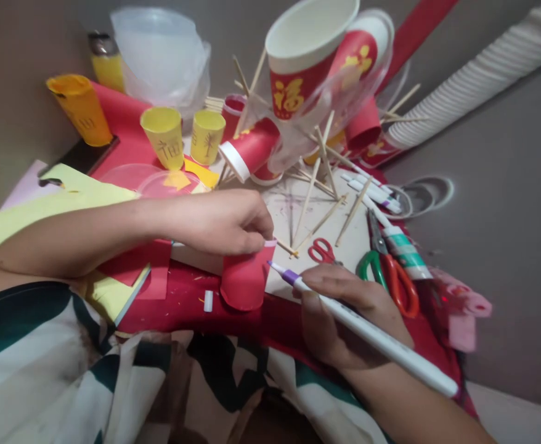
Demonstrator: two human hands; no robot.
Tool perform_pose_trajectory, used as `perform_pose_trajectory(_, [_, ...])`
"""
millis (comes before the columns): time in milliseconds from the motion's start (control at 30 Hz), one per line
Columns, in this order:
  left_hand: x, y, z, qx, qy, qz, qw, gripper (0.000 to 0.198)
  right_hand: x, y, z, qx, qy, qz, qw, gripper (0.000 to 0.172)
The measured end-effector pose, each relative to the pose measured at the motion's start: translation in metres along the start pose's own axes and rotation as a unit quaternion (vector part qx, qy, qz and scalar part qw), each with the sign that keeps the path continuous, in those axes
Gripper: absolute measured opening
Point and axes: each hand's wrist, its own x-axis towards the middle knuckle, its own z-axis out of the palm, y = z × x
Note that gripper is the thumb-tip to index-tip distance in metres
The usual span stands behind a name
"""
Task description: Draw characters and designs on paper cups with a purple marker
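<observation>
My left hand [233,222] grips the rim of a red paper cup [244,280], its fingers closed over the top edge. The cup stands at the near edge of the white board [282,280], tilted slightly. In my right hand [358,308] is a white marker pen [372,336] with a purple band, held like a writing tool. Its purple tip points at the cup's right side, very close to the surface; whether they touch I cannot tell. A small white pen cap [208,301] lies on the red cloth left of the cup.
Green-and-orange scissors [386,271], small red scissors [321,250] and a glue bottle [405,253] lie to the right. Thin wooden sticks [321,179] stand and lie behind. Farther back are yellow cups [164,139] and printed red paper cups [293,86]. Yellow paper [85,194] lies left.
</observation>
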Motion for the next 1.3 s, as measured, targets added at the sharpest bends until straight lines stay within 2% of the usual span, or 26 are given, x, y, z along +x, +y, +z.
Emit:
perform_pose_trajectory(267, [0.006,-0.005,-0.004,-0.001,-0.01,-0.037,0.999,0.022,0.005,0.0,0.008,0.006,0.059,-0.019,0.998,0.015])
perform_pose_trajectory(667, [0.007,-0.004,-0.003,0.006,-0.005,-0.049,0.999,0.024,0.003,0.003,0.015,0.023,0.036,-0.045,0.998,0.023])
perform_pose_trajectory(867, [0.007,0.0,-0.002,0.003,0.0,-0.053,0.999,0.022,0.007,0.0,0.006,-0.01,-0.026,-0.031,0.999,0.02])
perform_pose_trajectory(1300, [0.005,0.004,-0.001,0.011,0.015,-0.053,0.998,0.021,0.004,-0.003,0.024,-0.006,0.034,-0.045,0.998,0.022])
